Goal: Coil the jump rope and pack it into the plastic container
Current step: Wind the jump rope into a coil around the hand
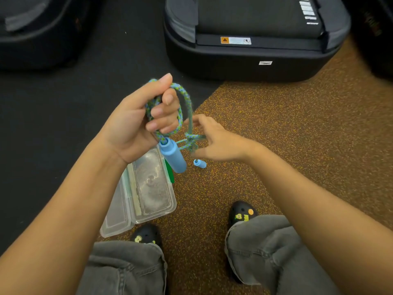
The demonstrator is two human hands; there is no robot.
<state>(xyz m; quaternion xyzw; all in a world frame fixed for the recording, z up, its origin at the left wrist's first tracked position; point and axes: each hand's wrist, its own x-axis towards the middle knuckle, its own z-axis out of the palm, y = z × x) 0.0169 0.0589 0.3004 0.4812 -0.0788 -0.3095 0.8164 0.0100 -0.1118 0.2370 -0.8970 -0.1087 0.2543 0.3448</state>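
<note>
My left hand [144,120] grips several loops of the blue-green braided jump rope [187,101], held up above the floor. One blue handle [173,156] hangs just below that fist. My right hand [214,141] pinches a strand of the rope next to a tangle, blurred by motion. The second blue handle [200,163] lies on the floor under my right hand. The clear plastic container [153,188] sits open on the floor below my left wrist, with its lid [116,218] folded out to the left.
A large black treadmill base [244,60] stands ahead on the right, another dark machine [38,28] at the far left. The floor is black mat on the left, speckled brown on the right. My knees and black clogs [242,213] are at the bottom.
</note>
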